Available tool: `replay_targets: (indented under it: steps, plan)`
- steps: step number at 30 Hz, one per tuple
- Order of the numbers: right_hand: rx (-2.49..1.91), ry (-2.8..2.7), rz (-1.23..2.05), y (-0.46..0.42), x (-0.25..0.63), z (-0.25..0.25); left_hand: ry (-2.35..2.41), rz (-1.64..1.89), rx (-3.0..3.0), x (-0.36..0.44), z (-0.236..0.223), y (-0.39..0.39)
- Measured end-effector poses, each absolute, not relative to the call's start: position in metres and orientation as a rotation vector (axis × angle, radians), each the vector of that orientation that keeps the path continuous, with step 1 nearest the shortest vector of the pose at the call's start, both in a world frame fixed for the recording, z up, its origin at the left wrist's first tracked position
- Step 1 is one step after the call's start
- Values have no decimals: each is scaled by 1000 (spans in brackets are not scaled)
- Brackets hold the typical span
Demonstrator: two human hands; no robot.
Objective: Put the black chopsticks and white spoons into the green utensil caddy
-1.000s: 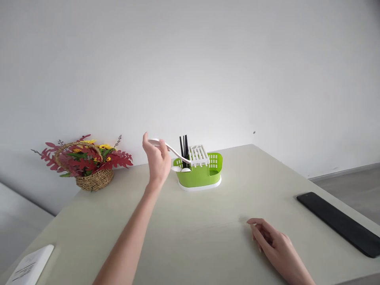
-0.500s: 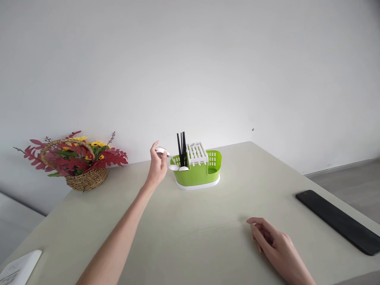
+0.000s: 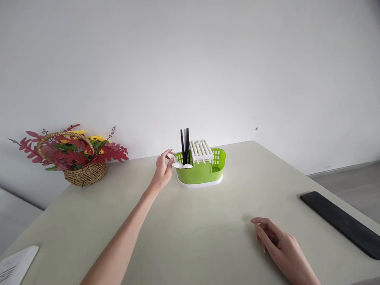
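Person's two bare hands at a pale counter (image 3: 202,245), with a cutlery caddy, seen from the head. Nearest, at the lower left corner, lies a white flat object (image 3: 18,263) with dark lines, cut by the frame. At the lower right, the right hand (image 3: 272,239) is loosely curled, a narrow gap between thumb and index finger; whether its underside touches the counter cannot be told. Farther right, a long black object (image 3: 341,225) lies slantwise near the counter's edge. Beyond, the left hand (image 3: 164,168) is narrowed about the bowl of a white spoon (image 3: 172,157), pinched between thumb and fingers; the spoon's handle is hidden. This spoon is at the left end of the green caddy (image 3: 200,176), which stands upright on a white base (image 3: 200,185). Two more spoon bowls (image 3: 177,165) show at the caddy's front rim, just before upright black chopsticks (image 3: 188,147); a white slotted rack (image 3: 202,151) spans its middle. To the left, near the wall (image 3: 190,71), stands a wicker basket (image 3: 86,174) of red leaves and yellow flowers.
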State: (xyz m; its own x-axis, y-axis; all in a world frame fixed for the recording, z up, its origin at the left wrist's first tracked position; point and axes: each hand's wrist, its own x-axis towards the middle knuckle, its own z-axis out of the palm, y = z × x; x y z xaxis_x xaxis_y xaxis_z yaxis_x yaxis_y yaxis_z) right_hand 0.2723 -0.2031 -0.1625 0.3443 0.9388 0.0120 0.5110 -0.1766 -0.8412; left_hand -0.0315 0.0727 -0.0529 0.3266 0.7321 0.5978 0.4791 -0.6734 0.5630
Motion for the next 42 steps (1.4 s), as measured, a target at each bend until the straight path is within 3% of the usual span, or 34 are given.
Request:
replay_targets:
  steps: [8, 16, 23, 31, 42]
  plan:
    - [-1839, -1311, 685, -203, 274, -166, 1092, 1422, 1977, -37, -54, 58]
    - [-1799, -1503, 614, -170, 259, -158, 1383, 1583, 1402, -72, -130, 37]
    - [-1753, -1591, -167, -74, 213, -129, 1326, 1435, 1497, -98, -138, -8]
    - [-2037, -1721, -195, -32, 209, -142, 1304, 1284, 1563, -101, -139, -25]
    - [-2072, -1814, -423, -25, 271, -156, 1382, 1124, 1792, -98, -136, -41]
